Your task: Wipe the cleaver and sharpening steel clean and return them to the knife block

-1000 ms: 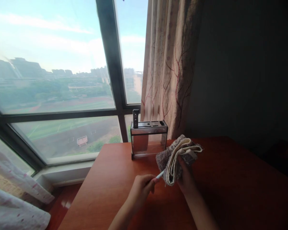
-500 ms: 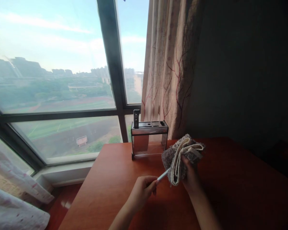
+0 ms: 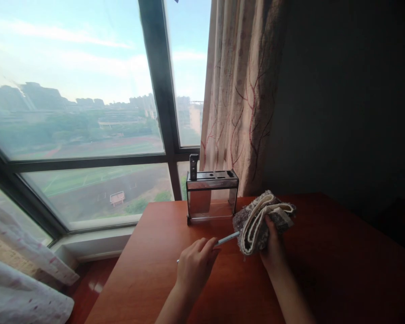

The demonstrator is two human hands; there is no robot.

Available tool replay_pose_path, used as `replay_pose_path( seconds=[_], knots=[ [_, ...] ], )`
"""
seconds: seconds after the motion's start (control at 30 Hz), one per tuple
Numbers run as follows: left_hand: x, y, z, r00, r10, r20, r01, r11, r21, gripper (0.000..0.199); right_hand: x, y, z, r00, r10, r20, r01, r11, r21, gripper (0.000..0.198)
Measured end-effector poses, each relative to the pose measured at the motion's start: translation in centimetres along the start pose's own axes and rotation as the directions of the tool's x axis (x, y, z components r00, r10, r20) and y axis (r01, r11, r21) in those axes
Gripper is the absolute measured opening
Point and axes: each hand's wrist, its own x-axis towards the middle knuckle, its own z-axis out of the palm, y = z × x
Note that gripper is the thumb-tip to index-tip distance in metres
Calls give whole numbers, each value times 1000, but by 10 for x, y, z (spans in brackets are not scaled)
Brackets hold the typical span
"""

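My left hand (image 3: 196,263) is closed around a thin, pale bluish rod (image 3: 227,238). One end of the rod shows as a small tip on the far side of the hand, low and left. Its other end meets the left edge of a folded grey-and-white cloth (image 3: 253,225), and I cannot tell whether it goes inside the folds. Gripping that cloth from the right is my right hand (image 3: 273,245), thumb on top and most fingers hidden behind it. Both hands are above the table.
A clear-sided knife block (image 3: 212,184) with a black handle (image 3: 193,167) upright in its left slot stands at the back of the reddish-brown table (image 3: 148,261). Behind it are a patterned curtain (image 3: 239,90) and a window (image 3: 87,157). Another curtain hangs lower left.
My left hand has changed its hold, now fingers over the rod, and more of the rod shows on both sides. The right hand and cloth have shifted slightly right.
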Motion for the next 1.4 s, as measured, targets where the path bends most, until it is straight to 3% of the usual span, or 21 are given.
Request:
replay_pose_path(
  seconds=[0.17, 0.47, 0.63, 0.77, 0.83, 0.93, 1.03, 1.1, 1.3, 1.4],
  knots=[
    [0, -3, 0, 996, -85, 23, 86, 995, -55, 17, 2, 0, -2, 999, 32, 1, -32, 999, 7, 50],
    [8, 2, -8, 940, -205, 274, 292, 897, -333, 29, 4, -2, -7, 997, 47, 64, -54, 992, 110, 47],
    [11, 4, -10, 867, -218, 449, 443, 749, -493, 44, 6, -4, -15, 982, 106, 155, -132, 977, 166, 48],
    [8, 6, -3, 753, -218, 621, 627, 523, -577, 53, 7, -4, -20, 978, 122, 170, -151, 974, 170, 48],
    [7, 7, 0, 725, -197, 661, 664, 458, -592, 56, 7, -5, -21, 977, 123, 172, -148, 978, 145, 47],
    [8, 6, 1, 763, -223, 607, 614, 541, -574, 47, 5, -6, -16, 988, 52, 143, -68, 992, 105, 48],
    [9, 3, 0, 862, -296, 411, 483, 727, -489, 26, 1, -8, -9, 995, -36, 96, 30, 998, 62, 49],
    [10, -1, -1, 899, -324, 295, 427, 796, -428, 18, -1, -9, -4, 995, -75, 67, 73, 997, 34, 50],
    [7, -13, -3, 916, -328, 231, 393, 847, -357, 22, -3, -9, -1, 994, -109, 31, 109, 994, -13, 53],
    [6, -11, -1, 907, -319, 274, 405, 839, -363, 26, -1, -10, -3, 989, -145, 4, 145, 988, -47, 53]
  ],
)
